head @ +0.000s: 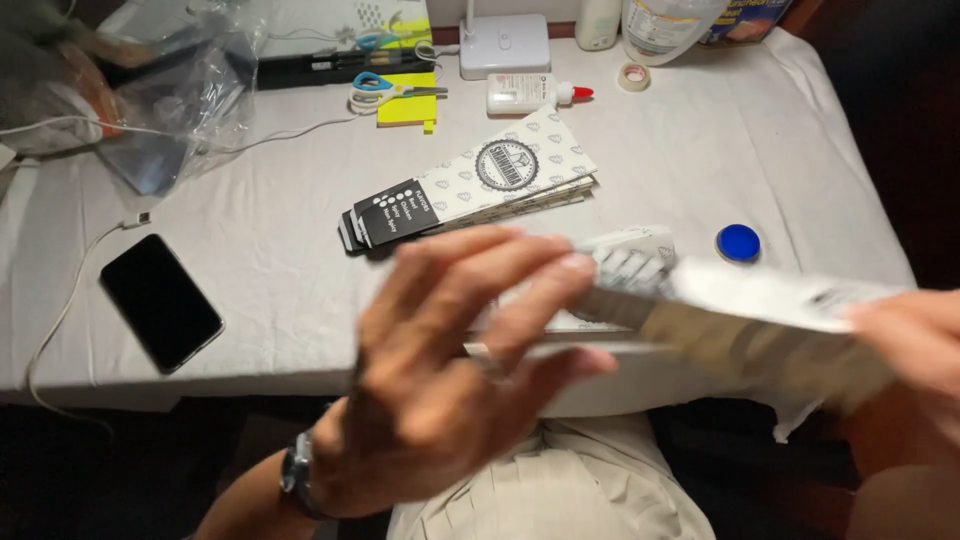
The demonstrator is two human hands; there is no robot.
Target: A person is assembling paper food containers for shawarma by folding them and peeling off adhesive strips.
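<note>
Head view: a flat carton (740, 320) (long axis left-right) is gripped at both ends by left hand (450, 380) and right hand (910, 350), fingers clenched on it.

Materials and finish, head view.
Flat carton (745, 325) between left hand (450, 380) and right hand (915, 345): cardboard, raw brown inside, printed matt white outside; blurred. Carton stack (470, 185): matt printed card. Table cover (250, 230): white cloth, creased. Phone (160, 302): glossy black glass. Bag (185, 95): clear, shiny plastic film. Cap (738, 243): smooth blue plastic.
</note>
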